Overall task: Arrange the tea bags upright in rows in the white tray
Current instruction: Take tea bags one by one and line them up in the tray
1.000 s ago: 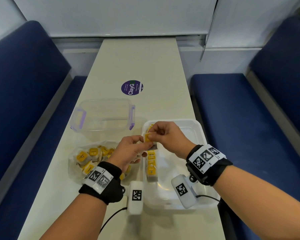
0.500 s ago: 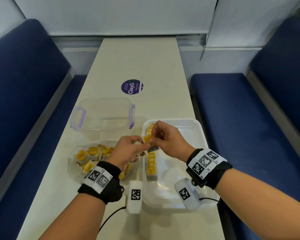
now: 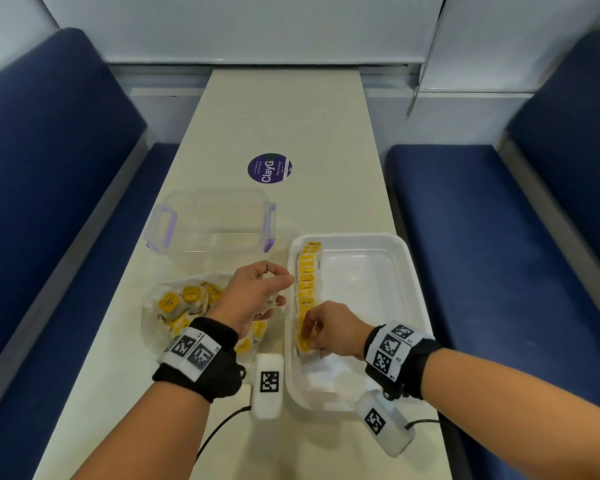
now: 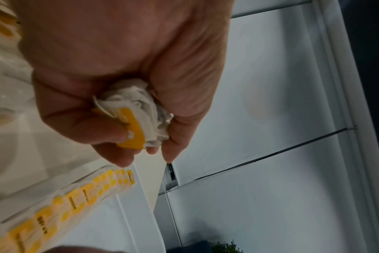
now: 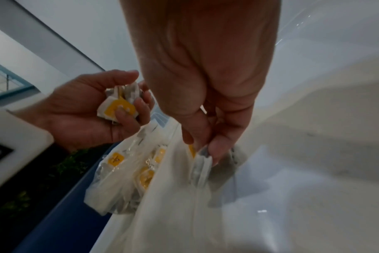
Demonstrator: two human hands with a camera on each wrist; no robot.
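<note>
One row of tea bags [image 3: 307, 282] stands upright along the left wall of the white tray [image 3: 409, 271], yellow tags up. The right hand [image 3: 333, 329] is at the near end of that row, thumb and fingers pinching a bag [image 3: 305, 341] just inside the tray's left wall. The left hand [image 3: 253, 296] hovers just left of the tray, above a clear pouch [image 3: 153, 306] of loose bags, fingers curled round a small bunch of bags [image 4: 138, 119]. Beyond the pouch sits a clear box [image 3: 212, 220] with purple handles. Everything rests on a cream table [image 3: 284, 116] bearing a round purple sticker [image 3: 270, 168], with blue benches [image 3: 49, 168] on both sides and a pale wall behind.
</note>
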